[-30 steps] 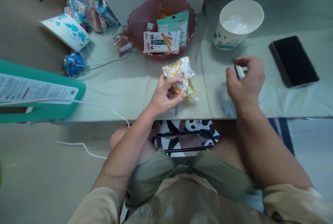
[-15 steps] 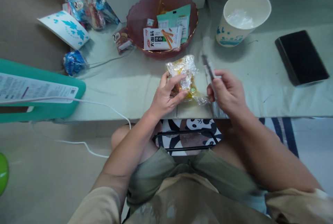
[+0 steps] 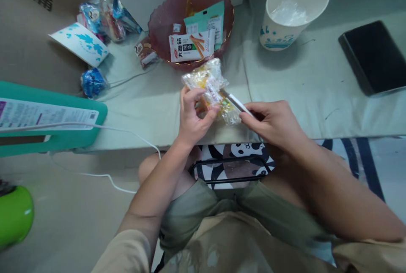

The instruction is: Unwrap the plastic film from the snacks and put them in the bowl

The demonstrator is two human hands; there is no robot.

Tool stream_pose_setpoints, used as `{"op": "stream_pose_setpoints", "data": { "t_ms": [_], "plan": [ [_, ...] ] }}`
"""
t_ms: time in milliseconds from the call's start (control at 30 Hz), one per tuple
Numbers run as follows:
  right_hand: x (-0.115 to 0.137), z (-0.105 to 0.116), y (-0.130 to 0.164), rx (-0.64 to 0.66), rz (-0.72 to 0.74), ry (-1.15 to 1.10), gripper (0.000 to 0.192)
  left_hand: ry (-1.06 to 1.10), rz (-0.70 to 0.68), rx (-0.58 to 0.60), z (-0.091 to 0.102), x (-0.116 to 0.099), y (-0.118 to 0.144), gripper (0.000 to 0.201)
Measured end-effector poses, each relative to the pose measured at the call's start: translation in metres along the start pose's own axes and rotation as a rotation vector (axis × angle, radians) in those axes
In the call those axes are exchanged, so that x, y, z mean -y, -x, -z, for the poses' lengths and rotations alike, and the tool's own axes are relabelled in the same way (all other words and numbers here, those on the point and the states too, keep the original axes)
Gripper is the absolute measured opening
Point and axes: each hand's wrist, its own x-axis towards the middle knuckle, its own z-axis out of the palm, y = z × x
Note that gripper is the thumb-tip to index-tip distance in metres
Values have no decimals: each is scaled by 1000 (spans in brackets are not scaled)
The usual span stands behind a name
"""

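Note:
My left hand (image 3: 196,117) is closed around a crinkled, clear plastic snack packet (image 3: 209,82) with yellow inside, just above the table near its front edge. Thumb and fingers press on its sides, covering part of it. In my right hand (image 3: 271,121) is a slim, knife-like tool (image 3: 237,103) with a white handle and a dark, narrow tip. It points up and left, its tip at the packet's right side; whether it pierces the plastic I cannot tell.
Behind the packet stands a reddish glass bowl (image 3: 158,15) of packaged snacks. A paper cup (image 3: 279,32) holding clear plastic and a black phone-like device (image 3: 376,57) are on the right. Leftward lie wrapped sweets (image 3: 93,83), a tipped paper cup (image 3: 83,44), a teal container (image 3: 95,116) and a white cable (image 3: 127,127).
My right hand has turned the tool leftward, bringing its tip against the packet. My left hand and the packet have shifted slightly left. The view has moved a little.

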Motion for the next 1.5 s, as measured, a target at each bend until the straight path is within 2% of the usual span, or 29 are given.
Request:
{"op": "stream_pose_setpoints", "data": {
  "t_ms": [133, 233, 300, 400, 433, 533, 600, 700, 800, 867, 933, 1033, 1100, 1233, 1267, 1300, 1333, 1400, 1500],
  "plan": [
    [-5, 7, 3, 178, 2, 19, 23, 24, -16, -166, 12, 2, -7, 57],
    [-11, 18, 3, 208, 11, 36, 21, 20, 76, -188, 15, -5, -9, 60],
    [-18, 24, 1, 55, -14, 36, 22, 15, 139, -162, 9, -11, -6, 61],
    [-35, 27, -8, -300, -99, 103, 14, 17, 149, -88, -5, -15, 3, 75],
    [-42, 26, -13, -377, -125, 142, 11, 23, 143, -50, -8, -15, 6, 81],
    [-64, 23, -27, -442, -193, 260, 13, -2, 166, 35, -2, -8, 6, 94],
    [-72, 22, -32, -484, -203, 323, 16, -68, 187, 11, 12, -3, -1, 93],
    [-65, 20, -30, -550, -94, 344, 21, -116, 139, -15, 32, 2, -15, 88],
    [-42, 10, -21, -398, 137, 260, 31, -72, 117, 43, 37, -2, -25, 75],
    [-30, 2, -17, -278, 264, 212, 40, -50, 176, 34, 34, -8, -28, 62],
    [-25, -5, -17, -231, 291, 198, 43, -41, 263, -6, 32, -15, -29, 46],
    [-29, -6, -24, -219, 232, 208, 26, 17, 370, -27, 34, -24, -30, 26],
    [-35, -2, -30, -283, 178, 228, 16, 86, 407, -15, 38, -29, -29, 18],
    [-37, 5, -35, -662, 51, 266, 20, 191, 416, -9, 50, -30, -29, 14],
    [-35, 4, -33, -735, 48, 257, 20, 206, 423, -15, 53, -29, -29, 13],
    [-32, 2, -32, -754, 66, 243, 19, 217, 438, -20, 57, -27, -31, 13],
    [-28, -1, -29, -715, 106, 230, 18, 224, 464, -27, 62, -26, -32, 12],
    [-22, -10, -25, -501, 225, 223, 20, 226, 551, -35, 71, -23, -35, 14],
    [-17, -21, -24, -152, 380, 225, 46, 200, 761, 39, 82, -22, -38, 29]
  ]
}}
